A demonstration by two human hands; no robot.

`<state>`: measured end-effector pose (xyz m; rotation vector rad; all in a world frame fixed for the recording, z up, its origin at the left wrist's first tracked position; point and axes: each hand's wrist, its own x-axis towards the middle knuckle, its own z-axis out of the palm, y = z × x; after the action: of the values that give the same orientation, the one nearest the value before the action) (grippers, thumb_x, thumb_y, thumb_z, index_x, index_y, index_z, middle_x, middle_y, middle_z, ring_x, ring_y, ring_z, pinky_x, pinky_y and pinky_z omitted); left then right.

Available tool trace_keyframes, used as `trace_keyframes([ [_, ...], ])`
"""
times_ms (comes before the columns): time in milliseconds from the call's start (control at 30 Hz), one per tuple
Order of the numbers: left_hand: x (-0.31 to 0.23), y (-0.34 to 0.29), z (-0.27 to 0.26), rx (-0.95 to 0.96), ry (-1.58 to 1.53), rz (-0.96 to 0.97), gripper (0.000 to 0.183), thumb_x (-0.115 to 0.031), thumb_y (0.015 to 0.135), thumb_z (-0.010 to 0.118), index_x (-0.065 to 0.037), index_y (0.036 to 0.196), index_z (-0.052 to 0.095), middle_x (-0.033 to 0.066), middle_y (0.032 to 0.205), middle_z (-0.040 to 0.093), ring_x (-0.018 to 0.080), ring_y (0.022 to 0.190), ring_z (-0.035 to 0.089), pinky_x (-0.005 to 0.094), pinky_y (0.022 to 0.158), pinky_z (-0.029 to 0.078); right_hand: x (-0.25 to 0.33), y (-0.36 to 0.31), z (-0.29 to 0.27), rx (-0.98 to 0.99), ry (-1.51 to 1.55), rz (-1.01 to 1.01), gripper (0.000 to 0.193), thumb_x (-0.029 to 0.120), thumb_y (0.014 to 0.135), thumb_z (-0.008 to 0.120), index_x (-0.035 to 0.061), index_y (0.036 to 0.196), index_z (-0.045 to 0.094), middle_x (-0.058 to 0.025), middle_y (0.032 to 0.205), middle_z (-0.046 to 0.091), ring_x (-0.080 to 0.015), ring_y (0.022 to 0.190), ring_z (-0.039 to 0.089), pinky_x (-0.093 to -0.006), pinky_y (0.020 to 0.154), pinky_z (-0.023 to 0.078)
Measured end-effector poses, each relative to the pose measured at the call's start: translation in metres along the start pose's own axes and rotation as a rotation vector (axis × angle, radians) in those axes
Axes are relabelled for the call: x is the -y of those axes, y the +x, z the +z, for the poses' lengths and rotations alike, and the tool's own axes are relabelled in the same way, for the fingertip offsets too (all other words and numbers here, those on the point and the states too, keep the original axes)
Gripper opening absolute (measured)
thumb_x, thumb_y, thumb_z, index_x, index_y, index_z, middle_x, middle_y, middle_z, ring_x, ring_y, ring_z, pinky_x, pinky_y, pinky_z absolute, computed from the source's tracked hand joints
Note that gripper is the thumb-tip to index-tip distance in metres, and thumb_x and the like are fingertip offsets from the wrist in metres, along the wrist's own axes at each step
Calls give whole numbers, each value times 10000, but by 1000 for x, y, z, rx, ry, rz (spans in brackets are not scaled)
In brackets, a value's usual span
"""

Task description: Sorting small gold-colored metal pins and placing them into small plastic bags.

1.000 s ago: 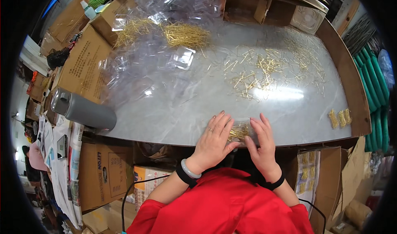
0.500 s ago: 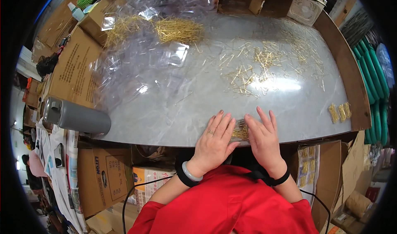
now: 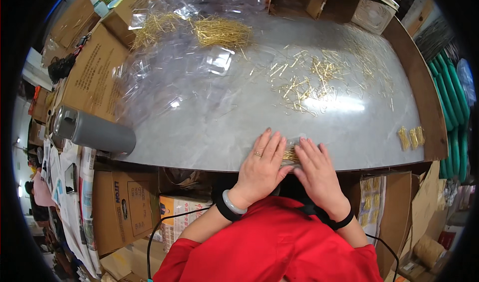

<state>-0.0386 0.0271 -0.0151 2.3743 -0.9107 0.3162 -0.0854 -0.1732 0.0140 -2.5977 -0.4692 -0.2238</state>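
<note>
Near the front edge of the table, a small bunch of gold wire hooks [image 3: 290, 155] lies between my hands, with what looks like clear plastic about it. My left hand [image 3: 265, 163] rests on its left side, fingers stretched out flat. From the right, my right hand [image 3: 317, 171] lies over the other side with its fingers straight, the fingertips touching the bunch. Both thumbs point inward at the table edge. Beyond my hands, loose gold hooks [image 3: 327, 71] are scattered over the grey tabletop [image 3: 209, 140].
Clear plastic packs [image 3: 164, 77] cover the left of the table, with a gold hook pile [image 3: 222, 32] on them. A grey bottle [image 3: 102, 133] lies at the left edge. Small gold bundles [image 3: 413, 138] sit at right by a brown board [image 3: 421, 85]. A white fan [image 3: 372, 15] stands behind.
My right hand's fingers have come down and closer together over the bunch, nearer my left hand. The left hand stays almost in place. The whole view has shifted slightly.
</note>
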Motion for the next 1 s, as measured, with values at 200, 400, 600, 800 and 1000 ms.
trace_keyframes([
  [200,0,0,-1,-47,31,53,623,-298,889,713,35,1387,542,197,1506,448,411,1426,390,523,1161,362,7,3,-22,301,-89,-2,698,362,976,613,24,1537,371,-178,1632,304,-358,1513,284,-579,1222,176],
  [400,0,2,-2,-33,-21,32,648,-275,864,722,47,1390,524,203,1477,480,393,1400,429,483,1150,383,2,87,-53,305,-119,-214,611,352,1016,566,7,1498,421,-236,1596,334,-433,1486,297,-551,1196,269],
  [600,0,2,-7,-45,-36,59,624,-280,876,713,78,1356,534,223,1427,514,396,1348,467,471,1128,403,-53,218,5,310,-244,-262,625,437,1018,541,4,1462,460,-240,1569,375,-450,1450,346,-511,1173,332],
  [800,5,-2,-9,-68,-20,93,627,-268,862,727,76,1351,538,217,1419,517,380,1351,467,467,1133,405,-68,227,12,376,-320,-286,642,459,1038,496,-4,1480,439,-263,1561,380,-441,1447,352,-471,1199,306],
  [1000,4,0,-3,-86,-33,71,625,-262,852,738,67,1348,546,214,1418,517,377,1342,476,473,1132,413,-85,197,-10,381,-237,-226,679,512,1027,491,56,1523,398,-250,1589,341,-465,1464,314,-501,1205,285],
])
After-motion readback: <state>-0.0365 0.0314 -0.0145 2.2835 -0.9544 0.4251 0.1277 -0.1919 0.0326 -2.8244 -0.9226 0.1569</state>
